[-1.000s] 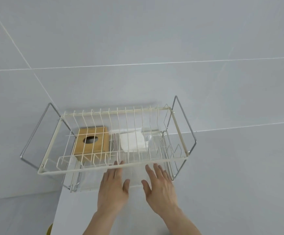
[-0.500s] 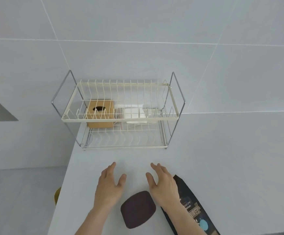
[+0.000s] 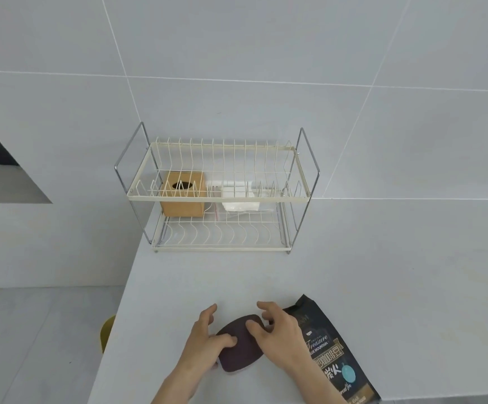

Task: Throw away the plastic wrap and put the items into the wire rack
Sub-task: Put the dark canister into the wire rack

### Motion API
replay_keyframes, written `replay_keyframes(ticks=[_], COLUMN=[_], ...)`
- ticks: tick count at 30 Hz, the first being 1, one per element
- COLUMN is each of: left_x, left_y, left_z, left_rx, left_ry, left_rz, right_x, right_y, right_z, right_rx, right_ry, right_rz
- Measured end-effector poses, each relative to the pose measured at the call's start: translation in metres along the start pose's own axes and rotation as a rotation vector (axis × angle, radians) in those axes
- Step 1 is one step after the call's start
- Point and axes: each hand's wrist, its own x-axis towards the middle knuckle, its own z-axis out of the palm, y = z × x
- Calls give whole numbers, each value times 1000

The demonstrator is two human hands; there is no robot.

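A dark purple rounded pad [image 3: 241, 349] lies on the white counter near the front edge. My left hand [image 3: 204, 342] rests on its left side with the thumb on top. My right hand [image 3: 277, 333] touches its right side, thumb on the pad, fingers spread. A black coffee bag [image 3: 333, 354] lies flat just right of the pad, partly under my right hand. The cream two-tier wire rack [image 3: 216, 196] stands against the tiled wall. On its lower tier sit a wooden tissue box [image 3: 183, 199] and a white item in clear plastic [image 3: 241, 204].
The counter's left edge [image 3: 120, 301] drops to a grey floor. A yellow object [image 3: 107, 330] peeks out below that edge. A dark opening [image 3: 1, 170] shows in the left wall. Bare counter lies between my hands and the rack.
The view tilted down and back from the rack. Both hands withdrew from the rack to the near counter and came to rest on the purple pad.
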Motion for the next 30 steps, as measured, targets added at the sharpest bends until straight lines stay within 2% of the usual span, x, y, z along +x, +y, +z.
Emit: replay_keyframes(ticks=[4,11,19,23,30], left_x=[-1,8,-2,-9,-2], left_y=[7,51,153,206,290], left_z=[3,-4,-23,-34,-62], left_rx=[-3,-14,26,5,-9], left_ry=[19,173,481,578,654], left_rz=[-13,119,359,475,507], right_x=[3,19,31,35,65], right_y=[-4,-42,-125,-171,-245], right_z=[1,-27,-89,-121,-156], right_rx=[13,130,236,262,334], right_ry=[-17,73,236,292,330], right_rz=[69,-11,-209,-283,-332])
